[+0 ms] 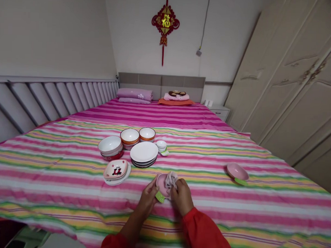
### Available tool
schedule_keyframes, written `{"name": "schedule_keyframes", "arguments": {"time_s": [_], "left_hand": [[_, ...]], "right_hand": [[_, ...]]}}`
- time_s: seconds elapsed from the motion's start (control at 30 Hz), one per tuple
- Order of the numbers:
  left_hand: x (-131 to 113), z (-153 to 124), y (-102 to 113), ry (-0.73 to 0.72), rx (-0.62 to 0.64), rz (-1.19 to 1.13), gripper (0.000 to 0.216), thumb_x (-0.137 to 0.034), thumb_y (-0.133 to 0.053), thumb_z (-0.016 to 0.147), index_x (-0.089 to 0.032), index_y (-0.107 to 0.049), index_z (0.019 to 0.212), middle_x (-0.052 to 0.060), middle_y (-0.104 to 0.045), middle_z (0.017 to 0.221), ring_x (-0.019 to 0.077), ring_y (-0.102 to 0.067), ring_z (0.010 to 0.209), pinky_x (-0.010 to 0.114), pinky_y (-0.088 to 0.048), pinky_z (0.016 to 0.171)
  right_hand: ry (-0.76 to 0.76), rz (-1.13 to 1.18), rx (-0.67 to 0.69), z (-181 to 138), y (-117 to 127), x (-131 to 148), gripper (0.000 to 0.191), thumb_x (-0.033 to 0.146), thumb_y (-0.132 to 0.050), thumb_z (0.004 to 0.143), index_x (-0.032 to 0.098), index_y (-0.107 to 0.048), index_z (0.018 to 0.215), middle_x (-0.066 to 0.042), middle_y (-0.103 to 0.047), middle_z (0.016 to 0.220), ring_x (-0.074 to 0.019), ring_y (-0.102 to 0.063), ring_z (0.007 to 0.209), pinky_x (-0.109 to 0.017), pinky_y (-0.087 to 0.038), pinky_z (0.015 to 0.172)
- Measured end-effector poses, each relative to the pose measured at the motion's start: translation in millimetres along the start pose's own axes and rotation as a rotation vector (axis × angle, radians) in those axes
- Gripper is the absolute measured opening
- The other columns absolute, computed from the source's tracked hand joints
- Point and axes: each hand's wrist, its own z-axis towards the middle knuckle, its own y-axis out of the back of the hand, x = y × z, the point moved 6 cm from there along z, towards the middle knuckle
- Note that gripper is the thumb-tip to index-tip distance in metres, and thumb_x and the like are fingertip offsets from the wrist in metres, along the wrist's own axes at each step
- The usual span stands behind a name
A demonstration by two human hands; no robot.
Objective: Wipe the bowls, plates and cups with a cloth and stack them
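My left hand grips the rim of a small pink bowl with a green leaf-shaped handle, held above the bed near its front. My right hand is closed on a crumpled pale cloth, which is pressed against the inside of that bowl. A second pink bowl with a green handle rests apart on the right. Left of my hands sits a square cat-pattern dish on a white plate.
Beyond my hands stand stacked white plates, white bowls, orange-rimmed bowls and small white dishes. Striped sheets cover the bed. A slatted rail runs along the left; a wardrobe stands on the right.
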Motion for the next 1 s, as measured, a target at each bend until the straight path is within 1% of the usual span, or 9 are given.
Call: {"name": "schedule_keyframes", "arguments": {"time_s": [0.13,0.23,0.37,0.47,0.53,0.6,0.77,0.87,1.0], "left_hand": [[-0.4,-1.2,-2.2,-0.013,0.006,0.032,0.082,-0.032,-0.079,0.064,-0.021,-0.045,0.139,0.009,-0.071,0.104,0.0193,-0.066,0.081,0.028,-0.052,0.069],[-3.0,-2.7,-4.8,-0.022,0.003,0.012,0.082,-0.032,-0.077,0.066,-0.019,-0.044,0.140,0.010,-0.071,0.104,0.0200,-0.066,0.084,0.028,-0.051,0.071],[-5.8,-3.4,-7.1,-0.005,0.001,-0.030,0.080,-0.032,-0.077,0.067,-0.018,-0.045,0.139,0.011,-0.071,0.104,0.0226,-0.066,0.089,0.028,-0.051,0.073],[-6.4,-2.1,-6.9,0.034,-0.007,-0.059,0.074,-0.038,-0.073,0.072,-0.020,-0.045,0.138,0.012,-0.070,0.109,0.0238,-0.066,0.093,0.030,-0.052,0.074],[-4.8,-0.7,-6.0,0.093,-0.013,-0.075,0.069,-0.049,-0.065,0.077,-0.022,-0.045,0.138,0.014,-0.067,0.116,0.0256,-0.065,0.098,0.035,-0.053,0.078],[-2.6,0.7,-4.0,0.151,-0.028,-0.059,0.066,-0.056,-0.057,0.081,-0.023,-0.047,0.137,0.016,-0.060,0.127,0.0273,-0.063,0.104,0.040,-0.052,0.082],[-1.0,5.3,-1.8,0.153,-0.040,0.047,0.054,-0.056,-0.059,0.080,-0.026,-0.058,0.125,0.012,-0.040,0.147,0.0292,-0.051,0.123,0.044,-0.047,0.092],[0.8,7.4,-8.5,0.129,0.005,0.036,0.047,-0.050,-0.070,0.073,-0.019,-0.066,0.109,0.016,-0.055,0.133,0.0296,-0.052,0.121,0.043,-0.044,0.097],[2.0,7.4,-21.2,0.096,0.105,-0.101,0.036,-0.038,-0.079,0.067,-0.016,-0.068,0.092,0.013,-0.070,0.107,0.0273,-0.057,0.115,0.040,-0.042,0.100]], "right_hand": [[0.023,0.018,0.010,-36.2,-0.2,12.2,0.022,0.003,-0.043,0.071,0.018,-0.058,0.075,-0.006,-0.053,0.078,-0.0201,-0.053,0.074,-0.029,-0.046,0.067],[0.091,-0.097,0.056,-48.7,-0.9,27.7,0.030,0.000,-0.047,0.066,0.017,-0.061,0.086,-0.009,-0.054,0.087,-0.0229,-0.051,0.081,-0.033,-0.046,0.071],[0.277,-0.137,0.050,-38.7,-1.8,41.0,0.037,0.001,-0.048,0.072,0.015,-0.063,0.102,-0.013,-0.057,0.105,-0.0253,-0.050,0.095,-0.037,-0.045,0.080],[0.322,-0.034,0.136,-25.6,-7.1,35.1,0.021,0.007,-0.051,0.076,0.016,-0.066,0.088,-0.010,-0.062,0.091,-0.0236,-0.053,0.088,-0.037,-0.044,0.082],[0.238,0.107,0.209,-17.0,-8.5,25.7,0.011,0.014,-0.054,0.078,0.017,-0.064,0.075,-0.006,-0.062,0.075,-0.0207,-0.054,0.076,-0.035,-0.044,0.078],[0.091,0.372,0.261,-8.2,-5.8,16.7,0.012,0.024,-0.058,0.080,0.017,-0.065,0.073,-0.004,-0.064,0.072,-0.0192,-0.056,0.072,-0.033,-0.045,0.075],[-0.463,1.119,0.224,9.1,7.9,-6.8,0.041,0.041,-0.079,0.064,0.016,-0.069,0.094,-0.004,-0.070,0.080,-0.0194,-0.062,0.070,-0.030,-0.049,0.066],[-0.669,1.372,0.147,9.6,11.5,-16.2,0.044,0.038,-0.084,0.058,0.014,-0.069,0.092,-0.006,-0.070,0.081,-0.0183,-0.064,0.068,-0.029,-0.051,0.063],[-0.834,1.573,0.163,-1.1,-3.4,-21.1,0.040,0.035,-0.084,0.059,0.016,-0.068,0.090,-0.005,-0.071,0.080,-0.0165,-0.064,0.064,-0.027,-0.052,0.057]]}}
